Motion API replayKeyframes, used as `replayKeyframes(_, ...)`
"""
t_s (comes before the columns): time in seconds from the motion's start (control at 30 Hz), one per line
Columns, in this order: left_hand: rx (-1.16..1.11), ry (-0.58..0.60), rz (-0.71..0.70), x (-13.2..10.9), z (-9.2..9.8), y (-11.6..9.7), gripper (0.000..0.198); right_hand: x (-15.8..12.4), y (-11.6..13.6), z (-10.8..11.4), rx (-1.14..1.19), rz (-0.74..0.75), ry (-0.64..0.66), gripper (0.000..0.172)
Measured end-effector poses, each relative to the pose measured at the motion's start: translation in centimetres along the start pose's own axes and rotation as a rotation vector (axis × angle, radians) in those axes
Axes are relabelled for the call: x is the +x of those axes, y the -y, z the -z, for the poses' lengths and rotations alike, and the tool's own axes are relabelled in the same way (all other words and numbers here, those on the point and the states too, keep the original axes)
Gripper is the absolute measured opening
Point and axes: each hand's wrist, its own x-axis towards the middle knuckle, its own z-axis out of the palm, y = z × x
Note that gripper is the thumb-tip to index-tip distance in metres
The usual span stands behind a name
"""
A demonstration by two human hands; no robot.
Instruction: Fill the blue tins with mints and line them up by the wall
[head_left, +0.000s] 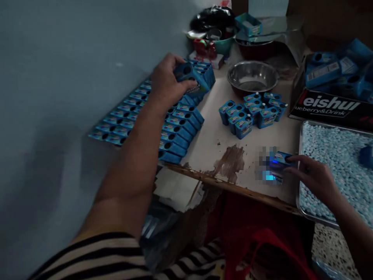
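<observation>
My left hand reaches to the far end of the rows of small blue boxes, along the wall. Its thumb and fingers are closed around a blue box there; the fingertips are partly hidden behind it. My right hand pinches another small blue box by its end, above the table's front part. A blocky blur covers the left side of that box. Between the hands stands a loose cluster of upright blue boxes, some with a small white piece on top.
A metal tray of pale blue pellets lies right, with a dark blue scoop-like thing in it. Behind are a carton of blue boxes, a steel bowl and a red tape dispenser. The wooden table edge is worn.
</observation>
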Motion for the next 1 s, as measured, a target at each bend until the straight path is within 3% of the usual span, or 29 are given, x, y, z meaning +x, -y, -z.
replayKeyframes(0.07, -0.023, 0.116, -0.017, 2.9, -1.0, 1.5, 0.057, -0.4, -1.2, 1.5, 0.178, -0.141, -0.098, 0.033)
replayKeyframes(0.17, -0.032, 0.309, -0.132, 4.4, -3.3, 3.5, 0.058, -0.8, -4.3, 4.4, 0.27, -0.315, -0.201, 0.031)
replayKeyframes(0.23, -0.027, 0.452, -0.192, 4.0, -4.8, 5.2, 0.063, -1.4, -6.6, 6.1, 0.112, -0.318, -0.125, 0.039)
replayKeyframes(0.3, 0.005, 0.539, -0.168, 3.4, -5.9, 7.1, 0.08, -2.3, -8.5, 7.3, -0.191, -0.226, -0.014, 0.049)
replayKeyframes(0.43, 0.136, 0.492, -0.075, 1.9, -6.4, 8.7, 0.138, -4.9, -9.9, 7.5, -0.733, -0.032, 0.108, 0.062)
replayKeyframes(0.53, 0.24, 0.38, -0.163, -0.3, -4.9, 7.0, 0.153, -6.9, -9.8, 6.3, -0.833, 0.021, 0.171, 0.091)
replayKeyframes(0.6, 0.291, 0.327, -0.254, -2.1, -3.8, 5.1, 0.149, -7.8, -9.6, 5.4, -0.887, 0.072, 0.189, 0.089)
replayKeyframes(0.67, 0.278, 0.305, -0.339, -4.0, -3.2, 3.5, 0.144, -7.9, -9.6, 4.7, -0.943, 0.118, 0.189, 0.069)
replayKeyframes(0.77, 0.192, 0.311, -0.468, -6.4, -3.6, 2.3, 0.135, -6.6, -10.0, 4.3, -0.955, 0.143, 0.199, 0.048)
replayKeyframes(0.83, 0.156, 0.355, -0.538, -7.8, -4.3, 1.8, 0.118, -5.0, -10.3, 4.3, -0.885, 0.128, 0.235, 0.04)
replayKeyframes(0.93, 0.118, 0.447, -0.544, -9.8, -5.0, 0.4, 0.072, -2.7, -10.8, 4.5, -0.58, -0.002, 0.133, 0.03)
replayKeyframes(1.0, 0.082, 0.498, -0.512, -11.2, -5.5, -1.1, 0.05, -1.3, -11.0, 4.9, -0.167, -0.127, -0.007, 0.032)
